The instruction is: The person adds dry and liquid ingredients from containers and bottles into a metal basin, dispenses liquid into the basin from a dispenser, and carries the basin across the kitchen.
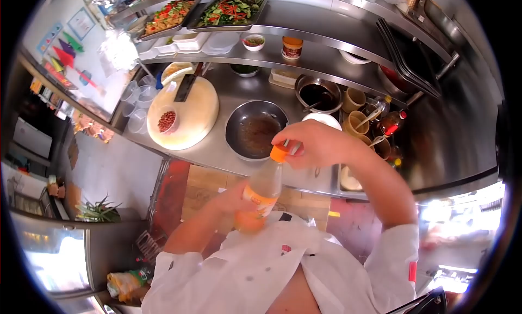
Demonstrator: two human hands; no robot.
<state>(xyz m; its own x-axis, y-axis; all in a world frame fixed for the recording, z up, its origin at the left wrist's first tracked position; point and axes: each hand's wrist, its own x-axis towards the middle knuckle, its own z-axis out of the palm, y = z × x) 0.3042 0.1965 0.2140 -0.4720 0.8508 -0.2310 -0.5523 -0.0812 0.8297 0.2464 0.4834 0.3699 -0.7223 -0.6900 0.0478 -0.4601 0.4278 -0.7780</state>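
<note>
A clear plastic bottle (265,186) with an orange label and some orange liquid at its bottom is tilted in front of my white jacket. My left hand (232,197) is wrapped round its body. At the top, the fingers of my right hand (304,144) are closed on the orange cap (279,153), which sits at the bottle's neck. Just beyond the bottle, a dark pan (255,130) with a little brownish liquid rests on the steel counter (217,151).
Left of the pan lies a round board (190,118) with a cleaver (186,87) and a cup of red beans or nuts (167,121). A bowl of dark liquid (318,95), brown containers (356,122) and bottles stand at right. Shelves hold vegetable trays (231,10).
</note>
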